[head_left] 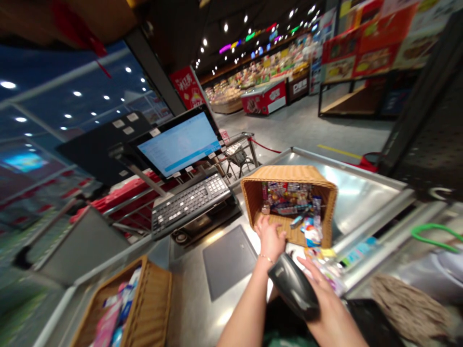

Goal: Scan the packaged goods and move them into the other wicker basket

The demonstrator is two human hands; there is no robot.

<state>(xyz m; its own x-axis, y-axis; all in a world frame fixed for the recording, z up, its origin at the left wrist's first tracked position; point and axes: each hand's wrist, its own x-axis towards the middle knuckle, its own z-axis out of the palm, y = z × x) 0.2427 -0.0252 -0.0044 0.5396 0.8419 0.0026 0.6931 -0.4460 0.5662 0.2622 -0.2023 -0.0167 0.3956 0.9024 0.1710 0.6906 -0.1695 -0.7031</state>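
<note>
Left hand [269, 238]: thin gold bracelet [265, 259] at wrist. Top [280, 340] at lower edge, probably dark green.

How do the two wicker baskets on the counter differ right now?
The far tan wicker basket has the left hand at its near rim, while the lower-left tan wicker basket is untouched. The far one holds many small, colourful packets; the lower-left one shows mainly pink and blue packages. Both are woven, boxy baskets on the steel checkout counter.
</note>
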